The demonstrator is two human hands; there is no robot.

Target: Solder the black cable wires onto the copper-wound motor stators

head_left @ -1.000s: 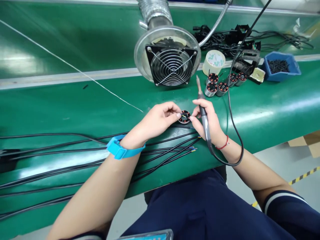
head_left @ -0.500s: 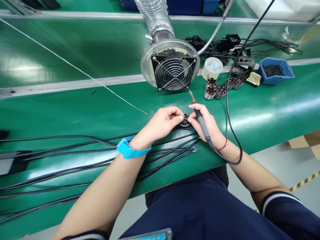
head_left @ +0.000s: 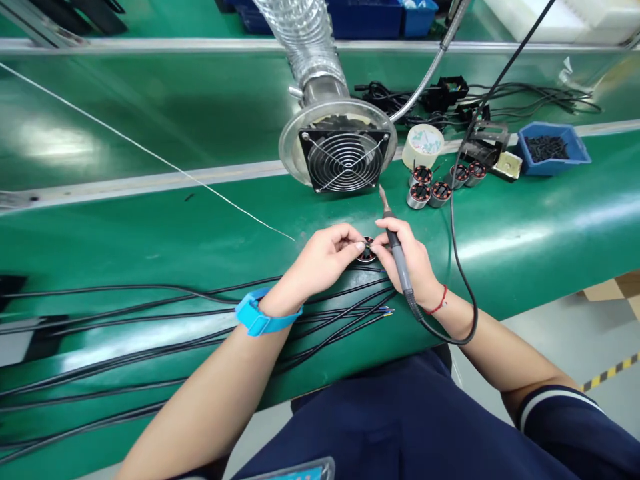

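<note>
A small round motor stator (head_left: pixel 367 257) with a metal rim and dark coils lies on the green bench between my hands. My left hand (head_left: pixel 330 257) pinches at its top edge, where a short bit of thin yellow-green wire (head_left: pixel 369 244) shows at the fingertips. My right hand (head_left: pixel 413 260) grips a soldering iron (head_left: pixel 399 257), its tip pointing up and away from the stator. The thumb and a finger of that same hand also meet at the wire; the exact contact is too small to tell.
Black cables (head_left: pixel 200 341) run from the left beneath my left forearm. Ahead hangs a fume extractor fan (head_left: pixel 347 162). Several more stators (head_left: pixel 440 193), a tape roll (head_left: pixel 423 145) and a blue bin (head_left: pixel 555 150) of black pieces stand back right. The iron's cord (head_left: pixel 457 247) loops beside my right arm.
The whole view has shifted slightly, so the bench appears lower. Both hands remain at the stator with fingertips pinched, and the soldering iron stays in my right hand.
</note>
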